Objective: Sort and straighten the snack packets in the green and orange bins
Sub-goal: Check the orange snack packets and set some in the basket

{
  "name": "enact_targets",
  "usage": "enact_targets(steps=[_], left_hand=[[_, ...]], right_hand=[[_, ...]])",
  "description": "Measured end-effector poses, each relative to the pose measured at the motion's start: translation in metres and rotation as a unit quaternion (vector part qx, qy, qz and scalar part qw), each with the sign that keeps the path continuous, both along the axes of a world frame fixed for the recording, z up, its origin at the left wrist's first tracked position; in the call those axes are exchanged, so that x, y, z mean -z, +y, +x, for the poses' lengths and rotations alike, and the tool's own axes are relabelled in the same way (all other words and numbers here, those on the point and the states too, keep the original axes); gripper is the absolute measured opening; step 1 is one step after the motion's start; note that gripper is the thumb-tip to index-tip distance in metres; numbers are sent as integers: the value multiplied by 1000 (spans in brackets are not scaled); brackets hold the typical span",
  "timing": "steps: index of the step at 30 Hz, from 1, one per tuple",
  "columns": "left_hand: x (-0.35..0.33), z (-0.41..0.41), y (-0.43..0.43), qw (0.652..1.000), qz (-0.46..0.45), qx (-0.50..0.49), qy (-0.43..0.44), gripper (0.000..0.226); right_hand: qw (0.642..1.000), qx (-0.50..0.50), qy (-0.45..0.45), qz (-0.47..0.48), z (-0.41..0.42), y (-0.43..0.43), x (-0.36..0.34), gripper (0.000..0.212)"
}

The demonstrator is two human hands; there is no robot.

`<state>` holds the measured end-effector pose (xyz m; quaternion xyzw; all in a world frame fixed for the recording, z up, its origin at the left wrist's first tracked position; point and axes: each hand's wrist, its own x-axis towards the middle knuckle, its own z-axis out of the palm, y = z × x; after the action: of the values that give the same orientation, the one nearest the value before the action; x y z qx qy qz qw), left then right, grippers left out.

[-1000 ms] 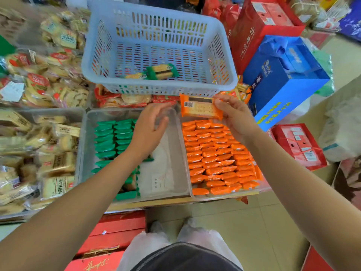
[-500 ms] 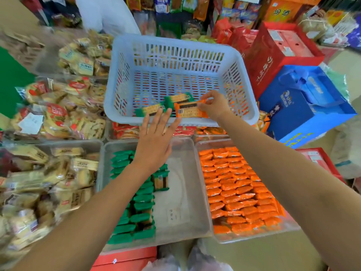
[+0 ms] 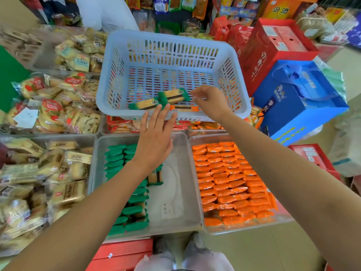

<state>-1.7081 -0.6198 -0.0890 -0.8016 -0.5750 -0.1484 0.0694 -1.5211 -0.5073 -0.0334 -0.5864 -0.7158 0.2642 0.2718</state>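
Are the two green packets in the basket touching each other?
Touching. The head view shows the farther green packet overlapping one end of the nearer green packet, no gap between them.

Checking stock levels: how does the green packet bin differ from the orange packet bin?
The green packet bin holds green packets only along its left side, its right half mostly bare; the orange packet bin is covered nearly wall to wall. One green packet lies out of line; the orange packets lie in rows. Both are clear rectangular trays, side by side.
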Motion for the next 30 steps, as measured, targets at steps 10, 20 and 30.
enact_targets(steps=[10, 20, 30], left_hand=[[28, 80, -75, 996, -23, 69, -45, 46], [106, 100, -157, 985, -172, 27, -22, 59], [110, 98, -162, 976, -212, 21, -50, 64]], right_hand=[[986, -105, 124, 31, 57, -110, 18, 11], [945, -288, -149, -37, 109, -201, 122, 7], [928, -284, -232, 71, 101, -216, 139, 15]])
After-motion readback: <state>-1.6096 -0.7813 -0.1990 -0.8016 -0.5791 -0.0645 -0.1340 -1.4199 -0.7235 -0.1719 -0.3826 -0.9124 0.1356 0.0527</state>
